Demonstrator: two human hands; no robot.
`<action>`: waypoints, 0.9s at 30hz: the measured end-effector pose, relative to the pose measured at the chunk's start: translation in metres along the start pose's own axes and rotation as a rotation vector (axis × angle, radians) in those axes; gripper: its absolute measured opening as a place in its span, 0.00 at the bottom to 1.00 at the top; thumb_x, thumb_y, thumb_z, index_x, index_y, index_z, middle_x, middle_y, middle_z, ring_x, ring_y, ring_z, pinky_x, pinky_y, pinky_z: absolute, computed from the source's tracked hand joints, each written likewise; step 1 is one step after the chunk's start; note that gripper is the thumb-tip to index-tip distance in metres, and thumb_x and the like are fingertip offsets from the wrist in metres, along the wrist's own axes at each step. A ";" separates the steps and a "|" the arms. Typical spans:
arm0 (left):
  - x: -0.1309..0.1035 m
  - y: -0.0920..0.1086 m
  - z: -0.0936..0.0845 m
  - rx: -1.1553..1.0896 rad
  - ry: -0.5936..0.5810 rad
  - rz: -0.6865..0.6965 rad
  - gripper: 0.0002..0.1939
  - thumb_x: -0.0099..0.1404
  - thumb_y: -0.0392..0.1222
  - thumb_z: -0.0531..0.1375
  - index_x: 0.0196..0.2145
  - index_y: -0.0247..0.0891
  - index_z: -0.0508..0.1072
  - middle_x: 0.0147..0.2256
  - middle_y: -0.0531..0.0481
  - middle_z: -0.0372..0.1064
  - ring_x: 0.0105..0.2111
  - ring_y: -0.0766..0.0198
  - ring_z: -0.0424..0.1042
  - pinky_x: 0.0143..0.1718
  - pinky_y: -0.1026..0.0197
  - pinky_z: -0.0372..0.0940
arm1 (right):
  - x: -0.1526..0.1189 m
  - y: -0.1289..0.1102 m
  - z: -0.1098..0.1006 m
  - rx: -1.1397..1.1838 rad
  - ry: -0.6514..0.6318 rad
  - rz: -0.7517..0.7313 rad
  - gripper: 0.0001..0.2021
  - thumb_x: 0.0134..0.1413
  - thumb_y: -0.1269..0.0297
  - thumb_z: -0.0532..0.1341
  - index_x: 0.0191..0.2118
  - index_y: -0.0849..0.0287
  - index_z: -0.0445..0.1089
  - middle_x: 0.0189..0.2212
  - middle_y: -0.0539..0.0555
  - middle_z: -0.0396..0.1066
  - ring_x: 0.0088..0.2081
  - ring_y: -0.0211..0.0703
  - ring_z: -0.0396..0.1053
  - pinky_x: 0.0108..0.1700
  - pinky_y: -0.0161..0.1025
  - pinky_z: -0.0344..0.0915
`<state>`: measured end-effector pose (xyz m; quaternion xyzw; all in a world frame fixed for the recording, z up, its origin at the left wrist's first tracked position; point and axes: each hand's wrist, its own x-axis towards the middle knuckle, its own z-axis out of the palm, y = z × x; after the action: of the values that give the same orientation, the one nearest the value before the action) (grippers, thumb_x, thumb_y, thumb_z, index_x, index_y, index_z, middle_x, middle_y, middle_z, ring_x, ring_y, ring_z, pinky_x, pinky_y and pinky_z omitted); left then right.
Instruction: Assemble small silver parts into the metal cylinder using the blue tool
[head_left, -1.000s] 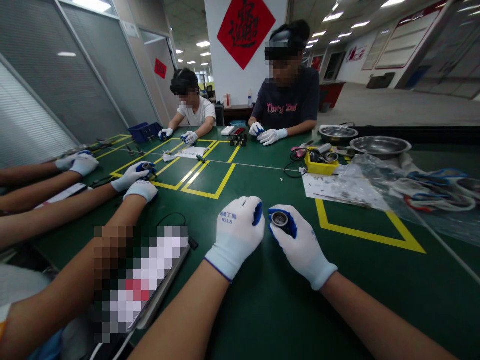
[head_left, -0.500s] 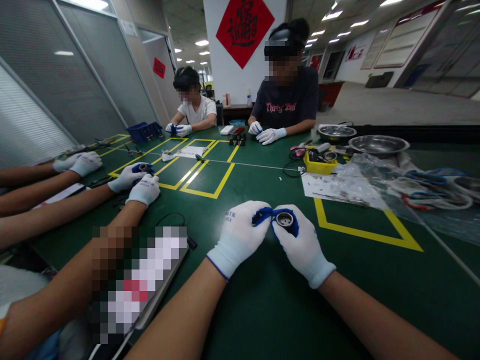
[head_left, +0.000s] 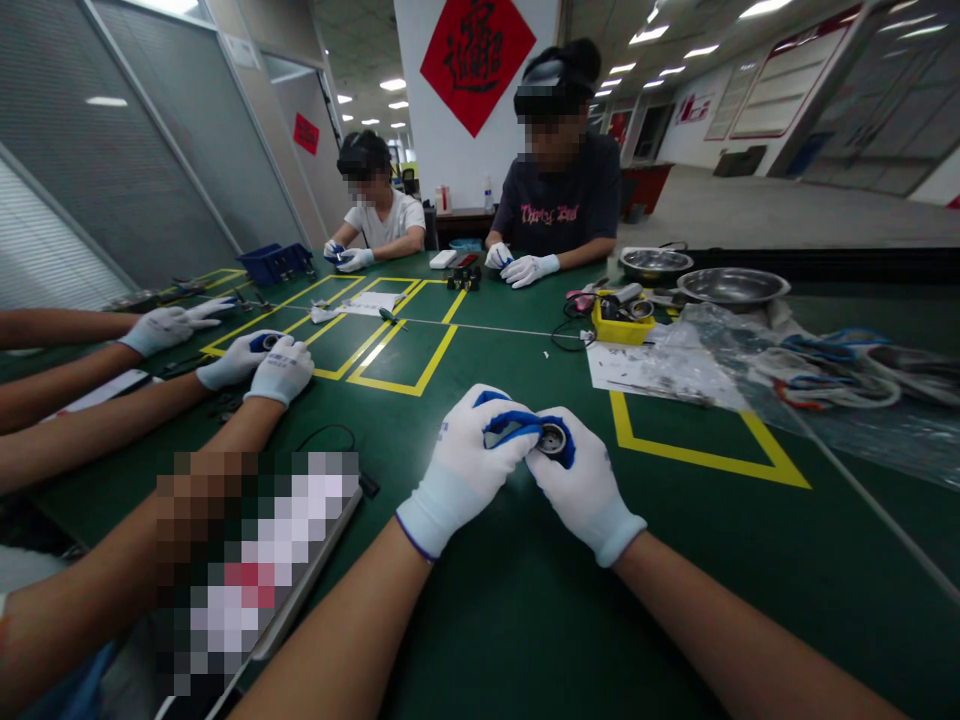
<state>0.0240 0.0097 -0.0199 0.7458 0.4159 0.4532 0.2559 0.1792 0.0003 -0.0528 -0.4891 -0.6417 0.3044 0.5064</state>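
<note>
My right hand [head_left: 581, 485], in a white glove with blue palm, is closed around a short round black part with a metal ring [head_left: 553, 438], its open end facing me. Inside the ring some inner detail shows, too small to name. Beside it, my left hand [head_left: 472, 465], gloved the same way, has its fingers curled into a pinch. Its fingertips touch the left rim of the round part. Whatever may lie between those fingertips is hidden. Both hands are held above the green table [head_left: 495, 620].
To the right lie a yellow bin [head_left: 621, 328] of parts, a paper sheet [head_left: 637, 375], plastic bags and metal bowls [head_left: 733, 286]. A co-worker's gloved hands [head_left: 279, 370] work at my left, near a pixelated panel [head_left: 300, 540]. Two people sit across the table.
My left fingertips have moved onto the rim of the round part, and their loop has widened. The round part has tilted a little in my right hand. The view has shifted slightly.
</note>
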 end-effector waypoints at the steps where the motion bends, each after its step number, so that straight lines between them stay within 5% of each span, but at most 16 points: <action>1: 0.000 0.001 -0.001 0.011 -0.014 0.010 0.04 0.64 0.35 0.67 0.39 0.39 0.80 0.42 0.48 0.72 0.43 0.59 0.74 0.47 0.57 0.72 | 0.000 -0.001 0.000 0.003 -0.012 -0.005 0.03 0.54 0.62 0.61 0.33 0.55 0.69 0.31 0.53 0.75 0.35 0.50 0.74 0.38 0.45 0.72; 10: -0.001 0.007 -0.010 0.151 -0.190 0.105 0.03 0.64 0.39 0.70 0.37 0.43 0.84 0.38 0.50 0.72 0.41 0.59 0.72 0.46 0.56 0.68 | -0.001 0.000 0.001 -0.023 -0.124 -0.066 0.02 0.55 0.64 0.62 0.32 0.55 0.69 0.30 0.51 0.74 0.34 0.46 0.74 0.38 0.42 0.70; 27: 0.004 0.019 -0.012 0.258 -0.355 -0.034 0.07 0.66 0.39 0.65 0.31 0.42 0.84 0.32 0.51 0.72 0.38 0.58 0.70 0.40 0.57 0.63 | -0.001 -0.004 0.001 -0.136 -0.163 -0.024 0.04 0.56 0.64 0.63 0.34 0.54 0.67 0.32 0.52 0.73 0.34 0.48 0.72 0.37 0.44 0.70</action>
<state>0.0213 0.0037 0.0020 0.8334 0.4312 0.2534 0.2351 0.1767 -0.0024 -0.0499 -0.4884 -0.7056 0.2927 0.4218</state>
